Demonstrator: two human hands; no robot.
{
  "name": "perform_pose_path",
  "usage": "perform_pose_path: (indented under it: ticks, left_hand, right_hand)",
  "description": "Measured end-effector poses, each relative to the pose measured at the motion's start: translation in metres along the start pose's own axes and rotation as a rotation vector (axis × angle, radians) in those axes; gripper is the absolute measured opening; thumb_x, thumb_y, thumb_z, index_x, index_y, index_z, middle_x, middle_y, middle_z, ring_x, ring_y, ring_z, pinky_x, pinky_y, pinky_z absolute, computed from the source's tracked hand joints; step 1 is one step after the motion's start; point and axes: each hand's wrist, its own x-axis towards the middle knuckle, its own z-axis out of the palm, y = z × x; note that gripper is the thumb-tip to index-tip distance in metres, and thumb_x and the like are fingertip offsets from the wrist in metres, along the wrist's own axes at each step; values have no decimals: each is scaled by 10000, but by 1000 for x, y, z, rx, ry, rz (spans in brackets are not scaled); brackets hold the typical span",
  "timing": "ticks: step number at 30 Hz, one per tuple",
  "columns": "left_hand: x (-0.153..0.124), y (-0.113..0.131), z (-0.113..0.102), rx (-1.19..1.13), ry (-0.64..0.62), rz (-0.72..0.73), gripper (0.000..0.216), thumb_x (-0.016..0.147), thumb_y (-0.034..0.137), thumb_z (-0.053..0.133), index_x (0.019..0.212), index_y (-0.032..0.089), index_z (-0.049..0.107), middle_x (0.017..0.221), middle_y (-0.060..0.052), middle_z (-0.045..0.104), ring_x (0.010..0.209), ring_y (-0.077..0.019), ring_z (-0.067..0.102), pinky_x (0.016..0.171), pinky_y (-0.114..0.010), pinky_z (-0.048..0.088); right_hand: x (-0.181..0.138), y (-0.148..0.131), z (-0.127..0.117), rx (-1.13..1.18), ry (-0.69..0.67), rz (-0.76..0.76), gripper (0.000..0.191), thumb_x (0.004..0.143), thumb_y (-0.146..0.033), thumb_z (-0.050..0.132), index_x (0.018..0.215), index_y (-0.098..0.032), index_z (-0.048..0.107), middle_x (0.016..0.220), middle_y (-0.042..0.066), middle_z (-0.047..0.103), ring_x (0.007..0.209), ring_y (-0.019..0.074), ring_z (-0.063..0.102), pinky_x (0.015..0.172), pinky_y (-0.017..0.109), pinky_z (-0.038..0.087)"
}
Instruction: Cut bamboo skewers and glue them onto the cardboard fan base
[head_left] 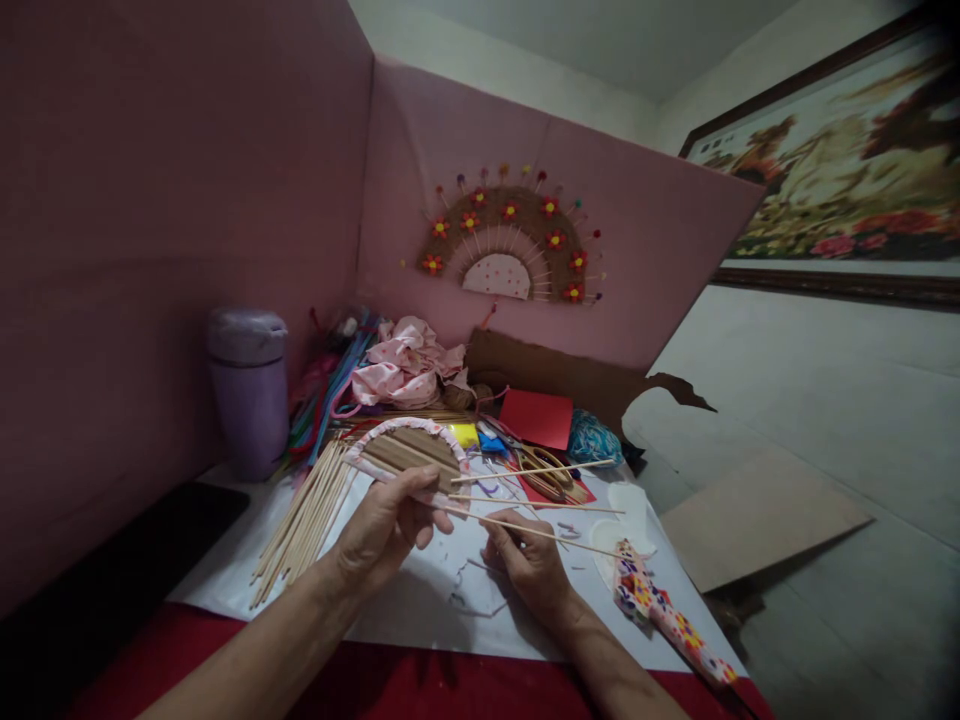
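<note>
My left hand grips a half-round cardboard piece by its lower edge, thumb on top. Pink-and-white fabric wraps the rim of this piece, and bare corrugated cardboard shows inside. Three thin wooden sticks fan out from its right end: an upper stick, a middle stick and a lower stick. My right hand is closed at the lower stick, with its fingers curled around it close to the cardboard; the fingertips are partly hidden.
A bundle of wooden sticks lies at left, near a purple tumbler. Behind are crumpled pink fabric, scissors, red paper and blue yarn. A flower-patterned glue gun-like object rests at right. A decorated fan hangs on the pink panel.
</note>
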Motion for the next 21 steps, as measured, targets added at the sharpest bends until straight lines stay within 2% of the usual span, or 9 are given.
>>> perform_pose_path:
  ticks: [3,7,11,14,16,18,19,21]
  left_hand:
    - [1,0,-2,-33,-1,-5,174,685,177,645,572,133,520,461,26,530,393,-114,582,279,-136,285]
    - [4,6,-1,-93,50,-12,128,736,152,590,620,136,537,459,10,567,339,-97,542,256,-131,283]
    - [4,13,2,-190,104,1,126,777,104,543,655,138,541,492,11,601,330,-79,519,307,-149,397]
    - [3,15,3,-197,122,-1,140,800,96,515,669,141,538,495,10,601,332,-83,514,311,-159,412]
    - [4,15,3,-190,129,5,134,804,99,512,681,147,536,490,13,596,322,-85,504,300,-159,401]
    - [6,15,3,-193,134,17,132,798,103,522,676,157,522,471,26,575,309,-84,486,285,-158,380]
    - [7,15,2,-193,136,21,138,793,105,527,668,161,511,463,31,564,304,-85,478,276,-158,365]
    - [9,15,0,-186,148,14,146,785,110,533,655,166,493,445,36,539,294,-88,462,262,-160,338]
  right_hand:
    - [1,1,1,-30,98,30,245,851,-334,519,740,-157,646,538,-3,581,491,115,527,495,212,425]
    - [11,4,-8,57,494,221,296,804,-433,551,810,-150,639,533,-22,563,393,92,441,365,205,362]
    - [30,-1,-39,260,776,253,356,747,-497,585,797,-146,614,522,-40,548,364,67,406,337,191,321]
    - [42,-14,-74,479,920,293,311,677,-431,649,795,-151,583,562,-46,549,378,62,441,352,190,368]
    - [44,-23,-100,526,918,315,267,651,-365,658,790,-158,562,583,-50,544,404,56,458,364,172,364]
    - [40,-28,-123,435,838,334,265,631,-301,645,847,-173,561,648,-37,579,452,64,491,390,170,377]
    - [36,-29,-134,327,766,351,275,628,-286,628,872,-173,567,700,-17,604,487,74,513,412,179,396]
    - [22,-25,-151,13,511,440,276,639,-304,585,876,-162,598,778,22,636,573,105,555,464,209,434]
